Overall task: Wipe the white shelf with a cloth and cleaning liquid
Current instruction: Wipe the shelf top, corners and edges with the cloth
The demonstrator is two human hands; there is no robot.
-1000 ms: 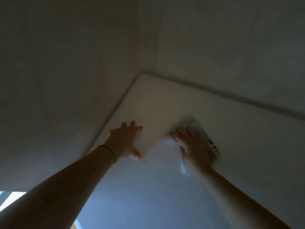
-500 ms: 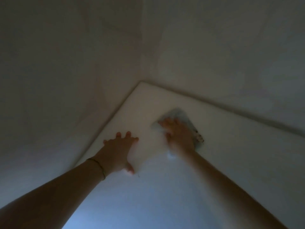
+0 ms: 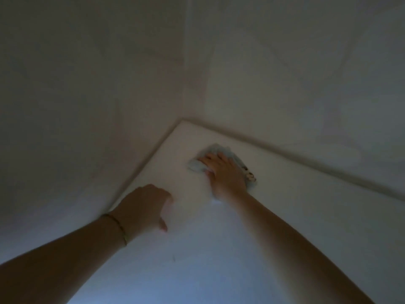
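Observation:
The white shelf (image 3: 306, 216) fills the lower right of the dim head view and runs into a wall corner. A pale blue cloth (image 3: 197, 166) with a dark patterned edge lies flat on it near that corner. My right hand (image 3: 223, 174) presses down on the cloth with fingers spread, pointing toward the corner. My left hand (image 3: 144, 207) rests at the shelf's left edge, fingers curled and blurred, holding nothing. A thin bracelet sits on the left wrist. No cleaning liquid bottle is in view.
Two plain walls (image 3: 87, 95) meet in a corner just beyond the shelf's far end. A raised back edge (image 3: 306, 159) runs along the shelf where it meets the right wall. Bluish light falls on the near part.
My right hand has pushed the cloth further toward the corner, up and left. My left hand has slid back and its fingers have curled from flat.

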